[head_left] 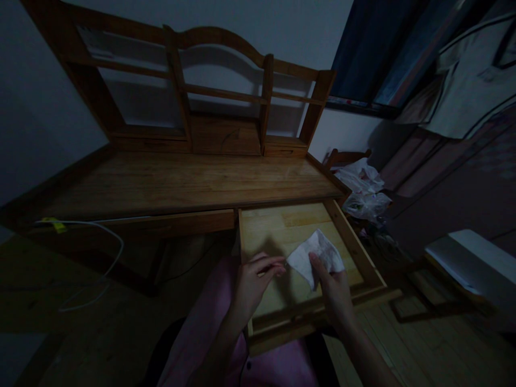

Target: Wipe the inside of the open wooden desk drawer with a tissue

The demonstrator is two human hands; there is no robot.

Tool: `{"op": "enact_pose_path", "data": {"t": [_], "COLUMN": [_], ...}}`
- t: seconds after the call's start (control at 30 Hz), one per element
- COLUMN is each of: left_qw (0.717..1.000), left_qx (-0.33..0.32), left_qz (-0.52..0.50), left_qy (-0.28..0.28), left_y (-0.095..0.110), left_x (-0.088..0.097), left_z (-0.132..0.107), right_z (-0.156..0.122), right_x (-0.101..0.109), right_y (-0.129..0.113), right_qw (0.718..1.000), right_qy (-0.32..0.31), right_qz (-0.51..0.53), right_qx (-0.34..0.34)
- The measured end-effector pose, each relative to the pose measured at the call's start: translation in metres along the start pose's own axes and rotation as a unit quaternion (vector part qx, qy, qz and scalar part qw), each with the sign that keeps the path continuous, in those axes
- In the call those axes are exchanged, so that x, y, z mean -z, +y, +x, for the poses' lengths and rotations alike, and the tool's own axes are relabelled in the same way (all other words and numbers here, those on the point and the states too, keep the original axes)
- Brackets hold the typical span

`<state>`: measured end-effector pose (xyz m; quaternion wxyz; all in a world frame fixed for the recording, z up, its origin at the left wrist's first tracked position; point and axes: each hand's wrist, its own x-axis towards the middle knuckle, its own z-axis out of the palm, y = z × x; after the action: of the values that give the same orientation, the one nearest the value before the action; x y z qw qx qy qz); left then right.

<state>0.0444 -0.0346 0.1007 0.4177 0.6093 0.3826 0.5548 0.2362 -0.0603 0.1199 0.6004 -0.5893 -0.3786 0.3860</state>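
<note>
Right hand (334,285) pinching a white cloth (318,248); left hand (252,277) half-curled beside the cloth's corner, whether gripping I cannot tell. The cloth, seemingly light and limp, best taken by opposite edges, hangs above the open drawer (266,226) of the bench (209,180).

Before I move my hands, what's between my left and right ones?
In the head view, a white cloth, held by your right hand, over the open drawer.
</note>
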Motion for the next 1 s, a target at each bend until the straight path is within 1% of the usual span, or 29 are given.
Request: {"op": "enact_pose_path", "data": {"t": [0.1, 0.23, 0.33, 0.47, 0.67, 0.8, 1.0], "left_qw": [1.0, 0.997, 0.995, 0.995, 0.996, 0.995, 0.993], "left_qx": [-0.006, -0.065, -0.09, -0.085, -0.082, -0.084, -0.08], "left_qz": [-0.01, 0.033, 0.043, 0.044, 0.029, 0.036, 0.05], "left_qy": [0.0, 0.004, 0.001, -0.009, -0.005, -0.026, -0.065], "left_y": [0.002, 0.006, 0.008, 0.008, 0.008, 0.007, 0.005], "left_x": [-0.004, -0.005, -0.004, -0.002, -0.001, 0.0, 0.0], "left_z": [-0.002, -0.003, -0.004, -0.005, -0.004, -0.004, -0.004], "right_z": [-0.001, -0.002, -0.003, -0.004, -0.002, 0.0, 0.002], "right_x": [-0.001, -0.004, -0.005, -0.005, -0.003, 0.0, 0.0], "right_y": [-0.001, 0.001, 0.005, 0.007, 0.005, 0.009, 0.009], "right_qw": [1.0, 0.999, 0.998, 0.998, 0.998, 0.997, 0.997], "right_qy": [0.0, -0.015, -0.026, -0.03, -0.023, -0.033, -0.014], "right_qz": [0.004, 0.019, 0.033, 0.042, 0.041, 0.038, 0.063], "right_qx": [-0.001, -0.024, -0.037, -0.045, -0.044, -0.05, -0.049]}}
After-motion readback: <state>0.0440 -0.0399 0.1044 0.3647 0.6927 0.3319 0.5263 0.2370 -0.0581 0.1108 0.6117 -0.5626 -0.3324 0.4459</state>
